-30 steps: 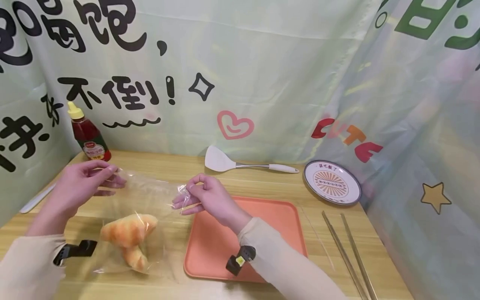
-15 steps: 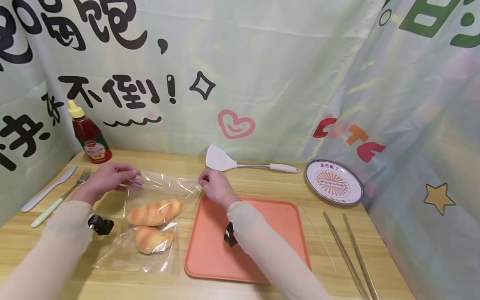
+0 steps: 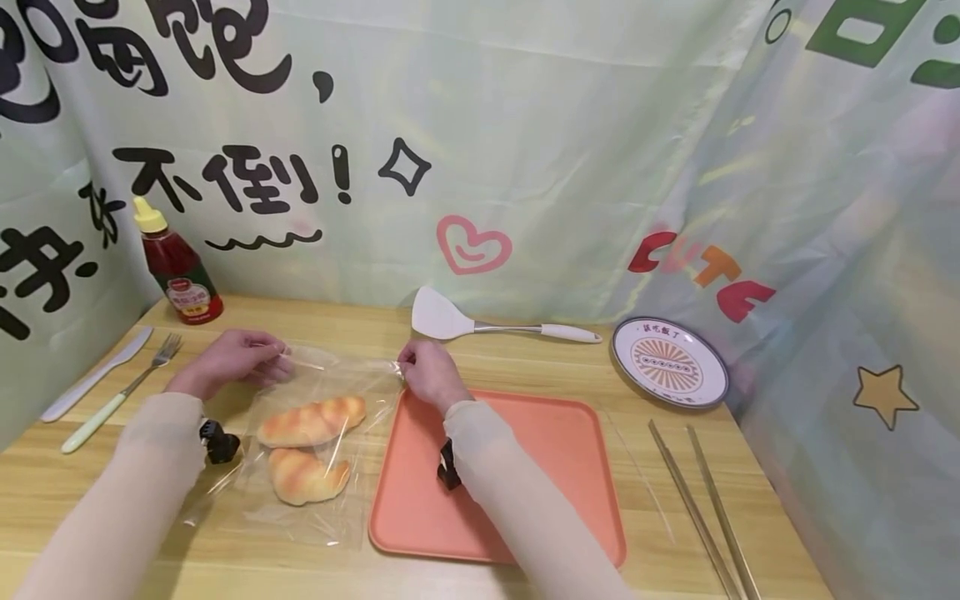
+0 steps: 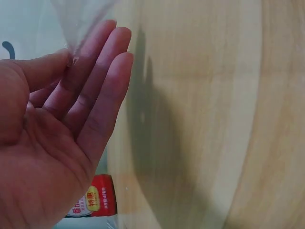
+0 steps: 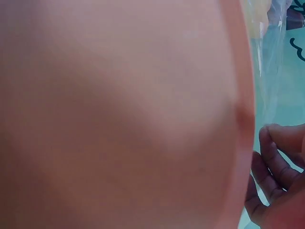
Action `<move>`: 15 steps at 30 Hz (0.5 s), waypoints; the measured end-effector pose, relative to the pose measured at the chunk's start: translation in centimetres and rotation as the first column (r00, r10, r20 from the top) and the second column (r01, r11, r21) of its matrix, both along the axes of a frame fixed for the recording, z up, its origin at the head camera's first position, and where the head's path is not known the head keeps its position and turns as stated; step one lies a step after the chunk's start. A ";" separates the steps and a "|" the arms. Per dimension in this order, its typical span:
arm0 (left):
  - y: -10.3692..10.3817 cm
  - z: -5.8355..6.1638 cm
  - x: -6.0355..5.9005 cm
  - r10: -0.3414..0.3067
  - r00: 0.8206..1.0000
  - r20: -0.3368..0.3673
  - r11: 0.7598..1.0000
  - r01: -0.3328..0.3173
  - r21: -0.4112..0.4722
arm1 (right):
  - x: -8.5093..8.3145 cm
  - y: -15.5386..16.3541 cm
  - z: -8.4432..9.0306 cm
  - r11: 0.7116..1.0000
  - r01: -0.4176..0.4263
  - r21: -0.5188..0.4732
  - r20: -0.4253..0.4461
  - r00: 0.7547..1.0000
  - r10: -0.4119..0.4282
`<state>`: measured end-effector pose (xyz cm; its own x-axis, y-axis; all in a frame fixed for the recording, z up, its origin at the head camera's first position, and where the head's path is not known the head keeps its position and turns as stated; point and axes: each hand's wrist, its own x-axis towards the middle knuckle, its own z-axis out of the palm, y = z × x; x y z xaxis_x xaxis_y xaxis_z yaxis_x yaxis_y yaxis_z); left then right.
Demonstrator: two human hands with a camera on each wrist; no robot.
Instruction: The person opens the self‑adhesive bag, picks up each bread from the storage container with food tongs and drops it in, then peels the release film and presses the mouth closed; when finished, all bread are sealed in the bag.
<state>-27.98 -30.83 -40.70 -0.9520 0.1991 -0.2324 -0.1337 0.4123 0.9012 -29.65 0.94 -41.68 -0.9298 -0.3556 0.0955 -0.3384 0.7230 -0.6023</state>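
A clear plastic bag [image 3: 333, 372] lies over the left part of the table with two bread rolls inside. The longer, ridged roll [image 3: 311, 421] sits above a smaller, curved one [image 3: 307, 477]. At the bag's upper left corner, my left hand [image 3: 242, 362] pinches the film between thumb and index finger; the left wrist view shows the other fingers of that hand [image 4: 71, 107] extended. My right hand [image 3: 433, 375] pinches the upper right corner, beside the top left of an orange tray [image 3: 547, 475]. The right wrist view shows film [image 5: 269, 78] stretched from the right thumb and fingertip.
On the left lie a knife [image 3: 97, 374] and a fork [image 3: 122, 394], with a sauce bottle [image 3: 180, 279] behind. A white spatula [image 3: 442, 317] lies at the back. To the right are a plate [image 3: 670, 364] and metal chopsticks [image 3: 695, 508]. Fabric walls [image 3: 555, 167] enclose the table.
The bag has moved right and spread flatter, with the rolls now lying separately. The left hand shifted right, uncovering the knife and fork. The right hand moved slightly right, then stayed nearly still.
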 end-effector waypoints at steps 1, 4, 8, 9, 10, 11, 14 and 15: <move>0.1 0.0 0.0 -0.001 1.000 0.006 1.000 0.001 -0.005 | 0.0 0.1 -0.1 1.000 0.003 0.000 0.008 1.000 -0.003; 0.6 -0.3 -0.1 0.008 1.000 0.007 1.000 -0.008 -0.030 | -0.1 0.2 -0.3 1.000 0.024 -0.009 0.027 0.999 -0.024; 1.1 -0.5 -0.3 0.017 1.000 -0.021 0.999 -0.017 -0.046 | -0.2 0.4 -0.6 0.997 0.061 -0.037 0.036 0.998 -0.059; 1.1 -0.6 -0.4 0.015 1.000 -0.026 0.999 -0.017 -0.042 | -0.2 0.5 -0.6 0.997 0.062 -0.040 0.034 0.998 -0.060; 1.1 -0.6 -0.4 0.014 0.999 -0.030 0.999 -0.015 -0.039 | -0.2 0.5 -0.7 0.997 0.061 -0.043 0.034 0.998 -0.059; 1.1 -0.7 -0.5 0.012 0.999 -0.032 0.999 -0.013 -0.035 | -0.2 0.6 -0.7 0.997 0.057 -0.045 0.034 0.998 -0.055; 0.6 -1.0 -0.6 0.009 0.999 -0.044 0.998 -0.012 -0.063 | -0.3 0.8 -0.8 0.998 0.035 -0.047 0.046 0.998 -0.033; 0.4 -1.1 -0.6 0.011 0.999 -0.045 0.997 -0.014 -0.076 | -0.3 0.9 -0.7 0.998 0.031 -0.048 0.052 0.998 -0.028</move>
